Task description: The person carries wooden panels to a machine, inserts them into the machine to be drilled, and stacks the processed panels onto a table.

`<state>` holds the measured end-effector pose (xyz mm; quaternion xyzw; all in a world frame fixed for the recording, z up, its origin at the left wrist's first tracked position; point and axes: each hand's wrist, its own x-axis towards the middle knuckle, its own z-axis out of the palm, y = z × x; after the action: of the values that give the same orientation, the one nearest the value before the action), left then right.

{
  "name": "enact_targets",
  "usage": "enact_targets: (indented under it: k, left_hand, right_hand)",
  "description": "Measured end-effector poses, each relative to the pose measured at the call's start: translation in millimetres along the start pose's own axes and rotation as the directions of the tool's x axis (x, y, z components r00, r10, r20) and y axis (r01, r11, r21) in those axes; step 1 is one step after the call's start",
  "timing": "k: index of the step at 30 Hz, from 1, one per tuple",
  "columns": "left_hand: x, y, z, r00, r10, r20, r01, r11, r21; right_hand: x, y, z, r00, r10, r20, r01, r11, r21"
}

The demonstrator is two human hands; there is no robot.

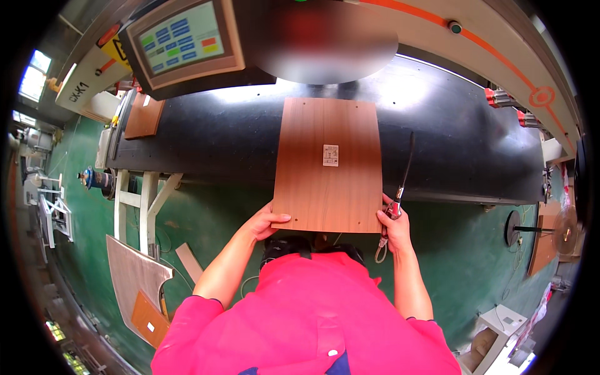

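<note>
A brown wood-grain panel (328, 187) extends from my hands over the near edge of the black machine table (212, 150). It has small holes near its corners, and a white label (330, 155) sits around its middle. My left hand (260, 223) grips the panel's near left corner, thumb on top and fingers underneath. At the near right corner, my right hand (398, 232) holds the panel's edge together with an air blow gun (394, 209). The gun has a red body, and its long thin black nozzle points away from me over the table. Some fingers are hidden.
A touch screen (184, 45) overhangs the table's left part. Another brown panel (144, 117) lies at the table's left end. Boards, including an orange-brown panel (150, 317), stand low at left beside a white frame leg (147, 206). Red machine fittings (498, 98) project at right.
</note>
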<state>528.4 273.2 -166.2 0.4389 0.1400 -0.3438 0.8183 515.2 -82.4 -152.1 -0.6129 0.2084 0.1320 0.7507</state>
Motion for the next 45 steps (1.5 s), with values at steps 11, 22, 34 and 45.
enact_targets:
  k: [11, 22, 34, 45]
  left_hand:
    - [13.7, 69.4, 76.5, 0.871, 0.311, -0.379, 0.413, -0.049, 0.909]
    - [77.3, -4.8, 86.6, 0.897, 0.334, 0.291, -0.121, -0.447, 0.886]
    - [153.7, 55.3, 60.3, 0.822, 0.426, 0.377, -0.143, -0.486, 0.862]
    - [222.0, 128.7, 49.6, 0.85, 0.376, 0.369, -0.12, -0.543, 0.831]
  right_hand:
    - [47.5, -12.1, -6.6, 0.957, -0.119, -0.263, 0.032, 0.949, -0.313]
    - [38.3, -64.9, 43.0, 0.887, 0.417, 0.199, -0.372, 0.9, -0.226]
    - [68.2, -81.8, 70.2, 0.774, 0.498, 0.392, -0.595, 0.782, 0.182]
    - [62.9, -72.0, 79.1, 0.837, 0.471, 0.279, -0.541, 0.79, 0.289]
